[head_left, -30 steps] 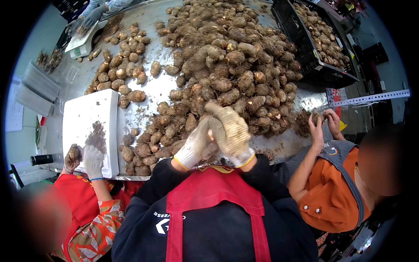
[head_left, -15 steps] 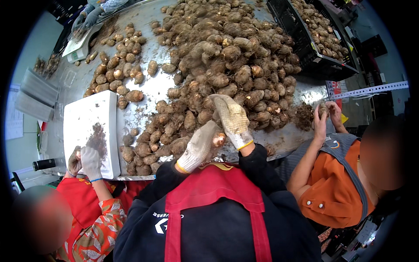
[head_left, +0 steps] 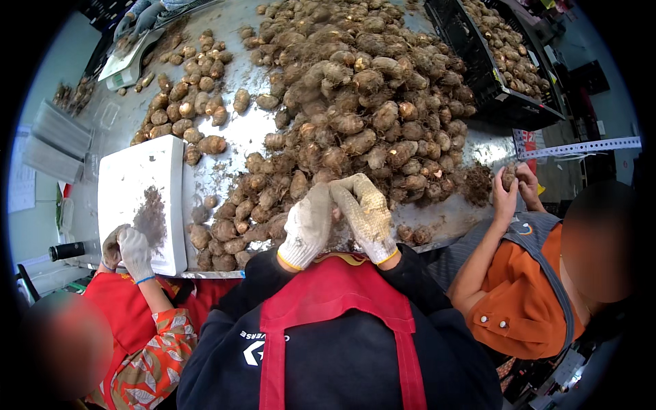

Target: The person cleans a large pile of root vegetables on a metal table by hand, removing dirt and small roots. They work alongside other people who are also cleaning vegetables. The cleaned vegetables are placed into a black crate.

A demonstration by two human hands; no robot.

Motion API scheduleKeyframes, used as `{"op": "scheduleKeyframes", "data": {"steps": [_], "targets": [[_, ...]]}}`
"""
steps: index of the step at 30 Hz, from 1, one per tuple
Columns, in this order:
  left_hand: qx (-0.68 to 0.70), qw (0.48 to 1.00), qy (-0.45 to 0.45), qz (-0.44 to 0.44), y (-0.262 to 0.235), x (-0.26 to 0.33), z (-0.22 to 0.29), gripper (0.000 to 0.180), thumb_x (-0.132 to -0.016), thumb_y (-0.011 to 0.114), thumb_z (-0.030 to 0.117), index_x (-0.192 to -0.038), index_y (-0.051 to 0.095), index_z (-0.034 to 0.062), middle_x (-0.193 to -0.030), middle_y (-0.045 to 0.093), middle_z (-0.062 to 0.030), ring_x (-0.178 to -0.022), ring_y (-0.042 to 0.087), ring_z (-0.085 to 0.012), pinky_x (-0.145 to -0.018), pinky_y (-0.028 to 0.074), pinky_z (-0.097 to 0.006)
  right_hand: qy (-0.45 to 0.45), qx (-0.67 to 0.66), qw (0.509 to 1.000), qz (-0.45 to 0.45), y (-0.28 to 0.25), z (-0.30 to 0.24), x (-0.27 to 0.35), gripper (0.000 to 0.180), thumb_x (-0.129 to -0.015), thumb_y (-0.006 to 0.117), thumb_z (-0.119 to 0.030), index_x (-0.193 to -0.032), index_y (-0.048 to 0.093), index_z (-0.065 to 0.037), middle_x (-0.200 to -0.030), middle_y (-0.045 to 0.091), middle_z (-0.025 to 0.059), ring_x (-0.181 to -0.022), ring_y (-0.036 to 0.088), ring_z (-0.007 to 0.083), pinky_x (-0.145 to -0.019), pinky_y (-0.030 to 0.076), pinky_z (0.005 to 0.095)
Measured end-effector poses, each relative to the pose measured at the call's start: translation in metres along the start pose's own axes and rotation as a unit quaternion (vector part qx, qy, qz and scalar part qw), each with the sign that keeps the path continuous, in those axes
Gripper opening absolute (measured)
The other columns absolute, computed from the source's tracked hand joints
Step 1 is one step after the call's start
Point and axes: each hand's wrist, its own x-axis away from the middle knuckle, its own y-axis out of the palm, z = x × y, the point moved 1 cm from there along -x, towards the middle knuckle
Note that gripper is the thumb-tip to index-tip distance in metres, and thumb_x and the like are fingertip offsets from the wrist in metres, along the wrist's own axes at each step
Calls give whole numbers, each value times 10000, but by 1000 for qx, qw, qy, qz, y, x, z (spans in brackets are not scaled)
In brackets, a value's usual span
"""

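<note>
- Two gloved hands are meeting over the near edge of the metal table (head_left: 242, 137); I am reading the step in hand as working over a single piece between the palms, and I am judging that the next move is calling for a firm, two-sided hold.
- On the near side, the left hand (head_left: 307, 219) is leaning toward the right with its back showing, while the right hand (head_left: 367, 210) is arching in from the right with its fingers pointing left. Both wrists are angling inward.
- Both sets of fingers are bending close together; I am not managing to tell how far open they are, or what they have hold of. A small pinkish patch (head_left: 335, 214) is showing between the gloves, possibly part of a tuber.
- To the left, a co-worker's gloved hands (head_left: 124, 247) are hovering by a white panel (head_left: 140, 178); to the right, another's bare hands (head_left: 514, 188) are holding a brown tuber (head_left: 508, 179).
- Just beyond the hands, the main heap of tubers (head_left: 369, 102) is spreading toward the far side, with a smaller group (head_left: 188, 109) lying left.
- Far right, a black crate (head_left: 478, 82) is holding more tubers.
</note>
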Motion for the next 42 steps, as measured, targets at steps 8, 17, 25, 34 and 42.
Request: {"op": "scheduleKeyframes", "data": {"steps": [8,17,25,34,42], "targets": [[-21,997,73,-21,-7,1,-8,209,-897,580,119,-1068,585,-1,-843,643,-108,-734,635,-227,-625,493,-349,25,43,999,0,-18,16,-9,241,-988,575,-224,-985,648,6,-841,627,47,-779,572,136,-706,472,289],[99,988,7,-115,-22,1,1,288,-976,567,200,-1162,557,-19,-948,668,-96,-861,658,-171,-676,528,-301,9,33,998,-62,-17,-20,0,170,-929,623,-121,-1018,656,20,-1006,643,115,-887,617,191,-788,497,321],[231,959,-141,-83,-32,-4,29,484,-1044,358,466,-1002,624,64,-731,615,-1,-548,532,-88,-459,401,-227,-61,158,985,15,-28,-10,-13,159,-893,671,-149,-971,660,-10,-912,638,130,-839,614,220,-746,492,341],[-67,987,144,21,-24,-11,16,457,-1029,412,467,-1105,591,53,-671,553,8,-500,483,-89,-431,341,-241,-169,259,951,-22,-7,-22,-12,110,-848,694,-117,-941,678,-58,-881,631,125,-838,632,306,-742,514,390],[567,784,-131,-216,-43,-17,16,642,-1012,361,547,-1255,544,-19,-815,672,-143,-565,630,-175,-470,518,-242,-44,195,980,10,-43,6,-13,133,-932,595,-125,-968,653,-10,-897,648,126,-811,634,255,-722,499,345]]}}
